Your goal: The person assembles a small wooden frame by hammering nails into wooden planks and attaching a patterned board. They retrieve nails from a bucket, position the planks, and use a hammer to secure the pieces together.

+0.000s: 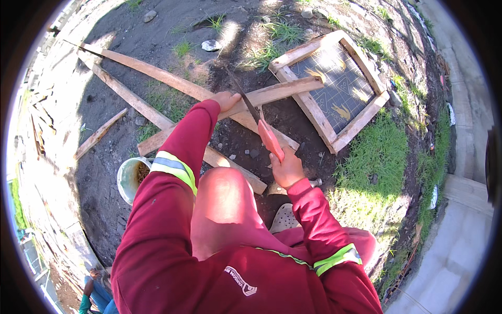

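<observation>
My right hand (287, 168) is closed round the red handle of a handsaw (269, 138). The saw's dark, narrow blade lies across a wooden board (285, 91) that slants up to the right. Just left of the blade, my left hand (226, 100) grips this board, its fingers partly hidden. Two long planks, an upper one (151, 73) and a lower one (125, 99), run from the far left beneath the board. The board's right end overlaps the edge of a wooden frame (361, 123) around a dark, patterned sheet (337, 86).
A pale bucket (128, 180) with brownish contents stands left of my knee. A short wood strip (100, 134) lies farther left. Grass (374, 157) grows below the frame, and a concrete strip (449, 246) runs along the right. Another person (97, 293) is at the lower left.
</observation>
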Demonstrator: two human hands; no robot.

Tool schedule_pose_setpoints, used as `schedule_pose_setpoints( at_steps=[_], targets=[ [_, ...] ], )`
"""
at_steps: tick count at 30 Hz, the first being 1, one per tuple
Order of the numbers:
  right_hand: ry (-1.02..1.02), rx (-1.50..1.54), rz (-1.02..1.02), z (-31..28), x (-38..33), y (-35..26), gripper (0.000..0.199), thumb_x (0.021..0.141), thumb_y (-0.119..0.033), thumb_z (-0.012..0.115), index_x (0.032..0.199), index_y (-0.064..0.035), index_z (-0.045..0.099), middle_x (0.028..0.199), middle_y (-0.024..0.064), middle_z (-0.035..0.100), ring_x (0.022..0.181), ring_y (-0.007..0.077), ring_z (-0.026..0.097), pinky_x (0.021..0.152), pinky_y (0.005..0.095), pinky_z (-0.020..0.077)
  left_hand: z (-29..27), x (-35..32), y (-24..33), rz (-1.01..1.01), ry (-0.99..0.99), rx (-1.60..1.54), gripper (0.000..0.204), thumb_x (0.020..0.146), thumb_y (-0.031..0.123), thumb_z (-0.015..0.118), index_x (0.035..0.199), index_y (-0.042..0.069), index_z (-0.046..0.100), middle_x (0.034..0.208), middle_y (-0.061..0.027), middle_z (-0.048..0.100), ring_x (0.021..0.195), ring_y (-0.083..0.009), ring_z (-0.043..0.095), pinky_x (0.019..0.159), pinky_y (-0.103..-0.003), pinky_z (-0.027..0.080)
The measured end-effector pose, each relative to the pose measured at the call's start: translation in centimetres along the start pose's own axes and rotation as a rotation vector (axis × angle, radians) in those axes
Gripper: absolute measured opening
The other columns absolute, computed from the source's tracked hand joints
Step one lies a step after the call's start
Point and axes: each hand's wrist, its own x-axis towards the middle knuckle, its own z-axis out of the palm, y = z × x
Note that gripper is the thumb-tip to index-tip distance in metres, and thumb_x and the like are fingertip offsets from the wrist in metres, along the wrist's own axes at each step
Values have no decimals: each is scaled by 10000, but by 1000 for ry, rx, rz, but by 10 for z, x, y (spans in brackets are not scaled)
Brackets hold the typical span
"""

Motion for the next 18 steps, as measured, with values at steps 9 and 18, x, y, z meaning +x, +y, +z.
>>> schedule_pose_setpoints(
  at_steps=[9,18],
  targets=[
    [17,126,76,-31,-32,11,224,889,-227,643,933,-22,564,691,195,620,689,369,668,605,402,495,-9,12,-49,24,100,-193,591,912,478,392,1038,-23,679,1023,-268,662,989,-412,622,907,-442,449],
    [5,115,67,-16,-11,2,217,891,-212,636,962,-16,579,710,169,629,683,330,672,620,366,488,-28,-4,-79,-386,563,223,559,877,538,445,1180,105,630,1219,-204,551,1234,-355,476,1014,-493,370]
  ],
)
